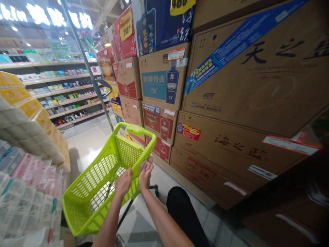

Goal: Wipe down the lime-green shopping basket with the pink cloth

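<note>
Green cart (109, 166) before me, stacked cartons (160, 79) right of it, wrapped packs (28, 202) left; my left hand (123, 181) curled tight on cart's near rim, my right hand (145, 172) too, closer to cart's handle (135, 129); finger ends hidden; cart's black frame (125, 212) mostly covered; goods on shelves (70, 101) beyond cart blurred; low boxes (280, 223) far right of cart lost in shadow

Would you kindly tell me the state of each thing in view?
Green shopping cart, open-topped, held at the rim
Left hand, closed on the cart's rim
Right hand, closed on the same rim
Cardboard boxes, stacked, shut as far as visible
Yellow-and-white packs, stacked
Wall shelves, stocked
Overhead sign, lit
</note>
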A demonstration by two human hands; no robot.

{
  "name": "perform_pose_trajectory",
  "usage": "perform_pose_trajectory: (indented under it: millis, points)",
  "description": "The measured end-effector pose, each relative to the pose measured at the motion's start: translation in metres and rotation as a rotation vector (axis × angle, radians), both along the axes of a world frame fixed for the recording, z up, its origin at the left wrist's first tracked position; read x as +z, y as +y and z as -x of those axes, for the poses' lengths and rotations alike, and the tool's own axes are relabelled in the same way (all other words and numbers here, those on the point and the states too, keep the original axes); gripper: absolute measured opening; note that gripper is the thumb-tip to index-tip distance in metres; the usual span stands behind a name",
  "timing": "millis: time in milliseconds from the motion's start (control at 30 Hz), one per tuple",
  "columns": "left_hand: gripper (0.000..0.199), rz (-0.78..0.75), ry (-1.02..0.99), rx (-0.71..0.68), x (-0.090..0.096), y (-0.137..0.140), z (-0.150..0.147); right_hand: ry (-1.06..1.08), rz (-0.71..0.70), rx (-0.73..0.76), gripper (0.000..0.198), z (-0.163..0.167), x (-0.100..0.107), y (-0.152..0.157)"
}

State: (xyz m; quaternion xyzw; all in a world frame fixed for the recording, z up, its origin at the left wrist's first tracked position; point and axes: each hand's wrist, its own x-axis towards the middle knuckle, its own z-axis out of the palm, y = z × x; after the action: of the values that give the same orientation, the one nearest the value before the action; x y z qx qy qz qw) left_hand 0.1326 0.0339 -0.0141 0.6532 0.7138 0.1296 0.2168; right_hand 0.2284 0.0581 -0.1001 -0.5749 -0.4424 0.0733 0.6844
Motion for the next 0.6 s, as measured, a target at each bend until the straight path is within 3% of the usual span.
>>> perform_pose_trajectory:
  millis: [100,233,333,433,600]
  points:
    - [0.075,0.015,-0.035,0.034,-0.001,0.003,-0.009,-0.023,-0.001,0.074,0.035,-0.003,0.029,0.005]
    - [0.077,0.019,-0.105,0.029,-0.001,-0.004,-0.006,-0.478,-0.118,0.35,0.025,-0.033,0.054,0.01]
    - [0.076,0.067,-0.092,0.015,-0.006,-0.022,0.012,-0.532,-0.096,0.266,0.028,-0.065,0.068,0.024]
    - [0.077,0.106,0.082,0.034,-0.014,-0.043,0.025,-0.476,-0.06,0.201,0.033,-0.074,0.07,0.029]
    - [0.062,-0.062,0.206,-0.037,-0.021,-0.056,0.014,-0.722,-0.178,0.587,0.033,-0.074,0.059,0.014]
